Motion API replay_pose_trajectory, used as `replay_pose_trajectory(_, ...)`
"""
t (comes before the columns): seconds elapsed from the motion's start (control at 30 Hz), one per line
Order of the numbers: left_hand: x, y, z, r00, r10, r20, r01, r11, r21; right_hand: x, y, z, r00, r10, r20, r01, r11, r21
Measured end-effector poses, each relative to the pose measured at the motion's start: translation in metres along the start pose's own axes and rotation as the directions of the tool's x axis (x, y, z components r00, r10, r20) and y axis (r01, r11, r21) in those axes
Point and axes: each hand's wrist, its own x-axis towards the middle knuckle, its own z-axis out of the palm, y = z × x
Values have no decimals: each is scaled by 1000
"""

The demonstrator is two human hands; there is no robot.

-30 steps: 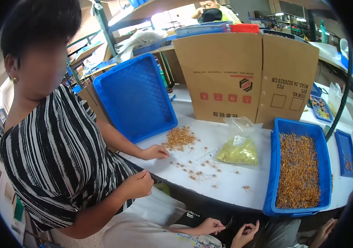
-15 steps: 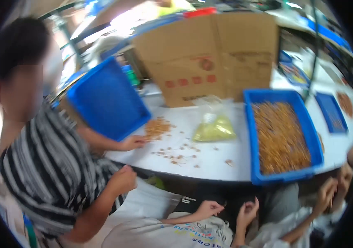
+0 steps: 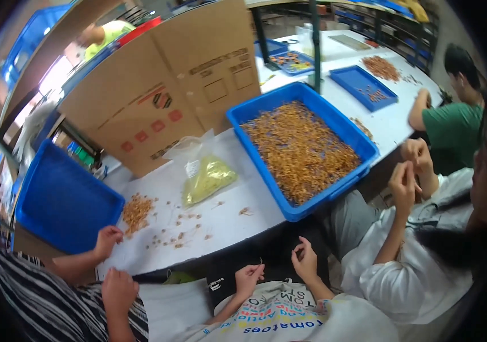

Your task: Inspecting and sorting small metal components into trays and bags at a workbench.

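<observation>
Over my lap, my left hand (image 3: 249, 279) is closed in a pinch, and a small thin wire-like piece (image 3: 261, 261) sticks up from its fingertips. My right hand (image 3: 305, 259) is a short way to its right, its fingers curved and apart, with nothing visible in them. On the white table (image 3: 229, 222) ahead lie loose small brown pieces (image 3: 179, 235), some with thin tails. A pile of orange-brown pieces (image 3: 136, 214) is farther left. Behind the loose pieces rests a clear bag with yellow-green contents (image 3: 212, 178). A deep blue bin (image 3: 289, 212) full of similar brown pieces stands at the right.
At the left, an empty blue tray (image 3: 69, 196) leans near a person in a striped top (image 3: 81, 310). A tall cardboard sheet (image 3: 163, 85) stands behind the bag. A person in white (image 3: 426, 268) sits close on the right; farther off are a shallow blue tray (image 3: 363, 85) and a person in green (image 3: 454, 134).
The view has swung right, so the table and bin appear farther left and a person in green shows. My hands stay over my lap; my right hand's fingers look less upright.
</observation>
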Motion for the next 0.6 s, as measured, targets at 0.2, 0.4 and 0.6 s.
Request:
replay_pose_trajectory(0.2, 4, -12, -15, 1000, -6, 15, 6, 1000, -27, -1, 22, 23, 996, -58, 72, 56, 998, 28)
replay_pose_trajectory(0.4, 4, -21, -16, 999, 46, -8, -47, 997, -56, 4, 15, 22, 975, 39, 218, -17, 994, -105)
replay_pose_trajectory(0.6, 2, -7, -16, 1000, -2, 0, 2, 998, -65, 15, 42, 31, 980, -1, 198, 27, 991, -128)
